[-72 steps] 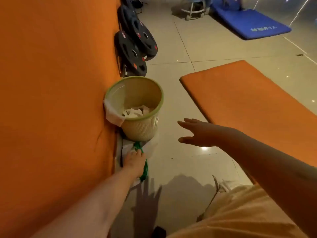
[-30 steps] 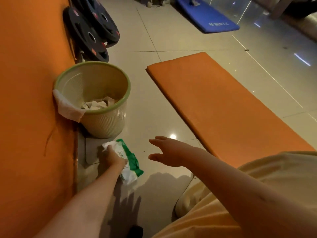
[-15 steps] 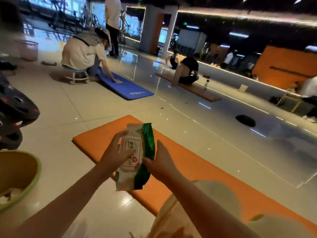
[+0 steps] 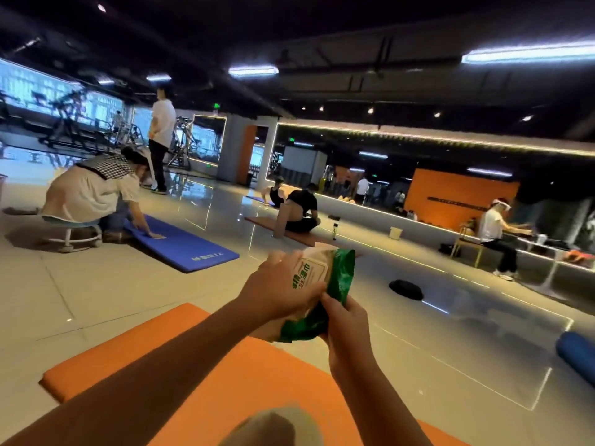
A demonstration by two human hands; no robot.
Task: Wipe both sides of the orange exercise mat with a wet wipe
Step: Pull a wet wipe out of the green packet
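Observation:
The orange exercise mat point(image 4: 135, 355) lies flat on the tiled floor in front of me, its far end at the lower left. Above it I hold a green and white wet wipe pack point(image 4: 322, 284) in both hands. My left hand point(image 4: 277, 291) grips the pack from the left, thumb across its white label. My right hand point(image 4: 346, 320) pinches the pack's lower green edge from the right. No loose wipe is visible.
A person on a low stool point(image 4: 74, 233) leans over a blue mat point(image 4: 183, 243) at the left. Other people sit on a brown mat point(image 4: 289, 233) further back. A dark round object point(image 4: 406, 288) lies on the floor at right, a rolled blue mat point(image 4: 576, 352) at the far right.
My left hand picked the wipe pack up from the floor beside the bin and lifted it. My right hand joined it on the pack. My view rose from the wall to the gym hall.

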